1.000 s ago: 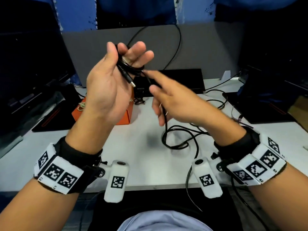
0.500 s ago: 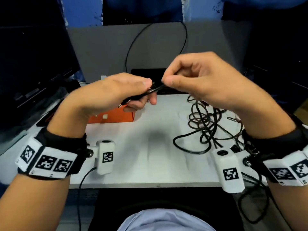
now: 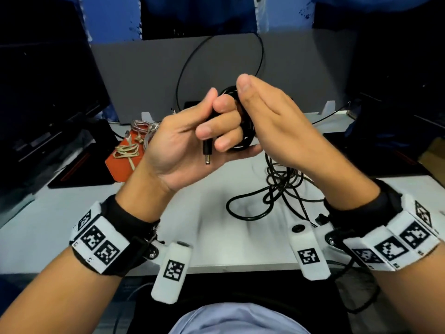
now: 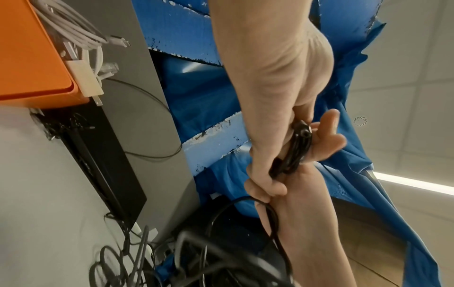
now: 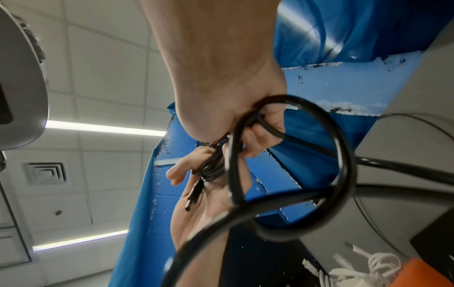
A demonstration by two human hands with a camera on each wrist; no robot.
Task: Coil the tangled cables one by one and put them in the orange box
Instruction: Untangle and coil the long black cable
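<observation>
Black power cable (image 3: 243, 131), item in hand: several small loops gathered at chest height above the white desk (image 3: 48, 227), between both hands. Left hand (image 3: 187, 145): palm up, fingers curled round the bundle, thumb against the forefinger. Barrel plug (image 3: 207, 153): sticks out below the left fingers, long axis near vertical, metal tip pointing down toward the desk. Right hand (image 3: 272, 126): fingers wrapped over the far side of the loops in the right wrist view, thumb up; it grips the running strand, which forms one larger loop (image 5: 290, 165) not yet laid onto the bundle.

Remainder of this cable: drops from the hands to a loose tangle (image 3: 281, 189) on the desk just right of centre; where one strand ends among the others cannot be told.

Orange box (image 3: 125, 157): on the desk to the left, well apart from the hands, already holding pale coiled cables (image 3: 127, 150).

Handling note, as judgement: keep the left grip firm on the finished turns so they do not spring apart; let the right hand feed each new loop at matching size, giving the strand a slight twist so it lies flat; draw slack gently from the tangle, since a hard pull could tighten a knot.
</observation>
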